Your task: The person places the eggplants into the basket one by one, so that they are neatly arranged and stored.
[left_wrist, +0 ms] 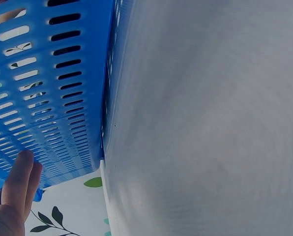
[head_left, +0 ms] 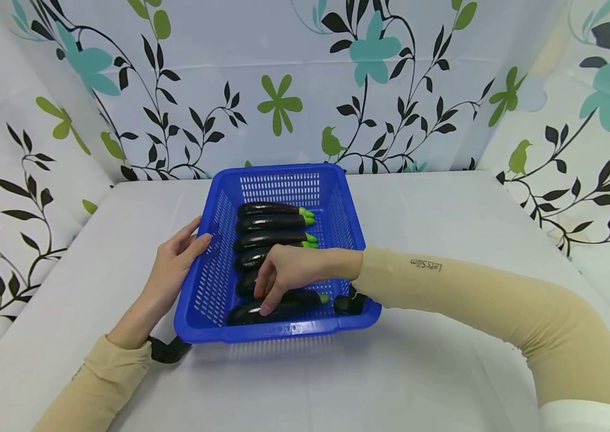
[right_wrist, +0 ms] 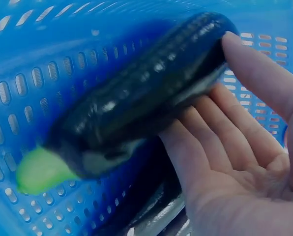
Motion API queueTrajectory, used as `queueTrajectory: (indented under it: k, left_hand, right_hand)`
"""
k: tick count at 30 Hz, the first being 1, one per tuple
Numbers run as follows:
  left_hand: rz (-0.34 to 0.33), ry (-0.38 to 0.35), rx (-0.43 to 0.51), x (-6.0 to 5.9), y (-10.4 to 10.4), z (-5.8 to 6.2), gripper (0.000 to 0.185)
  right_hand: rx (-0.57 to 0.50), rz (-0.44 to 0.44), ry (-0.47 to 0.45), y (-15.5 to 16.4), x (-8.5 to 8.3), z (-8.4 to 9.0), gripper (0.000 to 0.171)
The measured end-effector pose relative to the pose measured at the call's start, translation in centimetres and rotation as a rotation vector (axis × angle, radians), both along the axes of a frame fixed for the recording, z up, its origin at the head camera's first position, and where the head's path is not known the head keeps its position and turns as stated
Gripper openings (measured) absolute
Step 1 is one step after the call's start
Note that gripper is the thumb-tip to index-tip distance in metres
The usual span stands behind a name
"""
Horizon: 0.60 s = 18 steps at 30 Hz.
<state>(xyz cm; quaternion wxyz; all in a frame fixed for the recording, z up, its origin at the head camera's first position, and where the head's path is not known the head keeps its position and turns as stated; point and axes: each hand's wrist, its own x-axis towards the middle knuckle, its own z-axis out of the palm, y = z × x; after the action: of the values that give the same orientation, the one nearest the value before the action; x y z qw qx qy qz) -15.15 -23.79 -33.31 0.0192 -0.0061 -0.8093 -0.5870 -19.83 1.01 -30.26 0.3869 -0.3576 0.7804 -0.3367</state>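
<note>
A white table [head_left: 418,372] carries a blue basket [head_left: 213,288] near its centre. The left hand [head_left: 172,267], fingers straight, presses the basket's left wall. The right hand [head_left: 283,276] grasps the eggplant [head_left: 288,309] lying along the basket's near edge.

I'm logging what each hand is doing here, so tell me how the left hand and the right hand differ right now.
The left hand lies outside the blue basket, straight fingers against its left wall; the right hand reaches inside it. The left hand holds nothing, while the right hand's fingers curl round the nearest eggplant, one of a row lying crosswise. The left forearm comes in from the near left, the right crosses the basket's right rim. Both wear beige sleeves.
</note>
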Motion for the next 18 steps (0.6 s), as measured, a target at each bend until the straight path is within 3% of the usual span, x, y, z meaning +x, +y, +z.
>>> queueTrajectory:
  k: [9, 18]
  left_hand:
    - [-0.001, 0.000, -0.004, -0.1, -0.2, 0.0, 0.069]
    - [0.004, 0.017, -0.006, 0.1, -0.2, -0.1, 0.069]
  right_hand:
    - [0.022, -0.022, -0.078, -0.1, -0.3, -0.1, 0.022]
    - [0.016, -0.021, -0.099, -0.2, -0.1, 2.2, 0.022]
